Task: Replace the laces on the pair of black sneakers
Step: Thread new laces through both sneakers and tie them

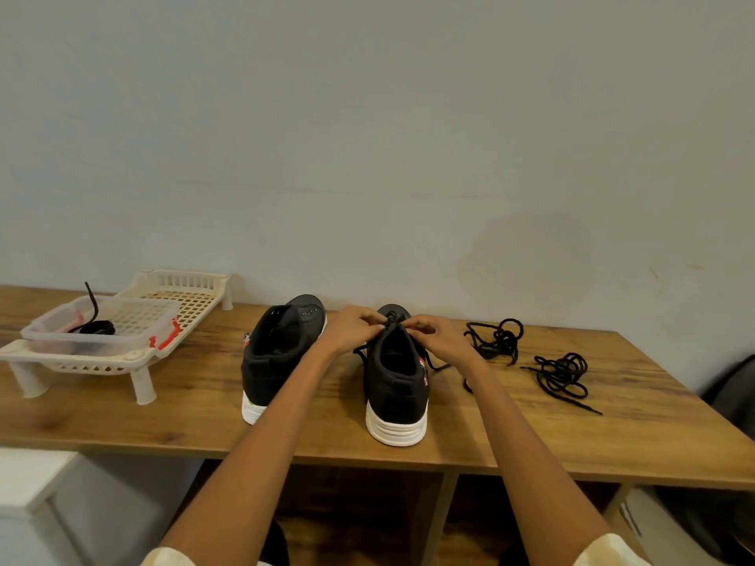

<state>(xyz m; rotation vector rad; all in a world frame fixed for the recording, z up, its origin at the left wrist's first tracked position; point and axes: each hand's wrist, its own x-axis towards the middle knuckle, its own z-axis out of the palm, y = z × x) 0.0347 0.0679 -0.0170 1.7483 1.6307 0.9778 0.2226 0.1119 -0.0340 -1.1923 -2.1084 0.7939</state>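
Two black sneakers with white soles stand on the wooden table (204,414), heels toward me. The left sneaker (278,353) has bare eyelets. On the right sneaker (394,381), my left hand (355,328) and my right hand (439,335) each pinch a black lace at the top of the tongue. Lace ends trail down both sides of this shoe. Right of it lie two loose bundles of black lace, one (496,339) nearer the wall and one (561,375) nearer the edge.
A white slatted rack (135,361) on legs stands at the left and carries a clear plastic tub (61,332) with a black lace coiled in it. A plain wall runs close behind the table. A dark chair (731,394) shows at the right edge.
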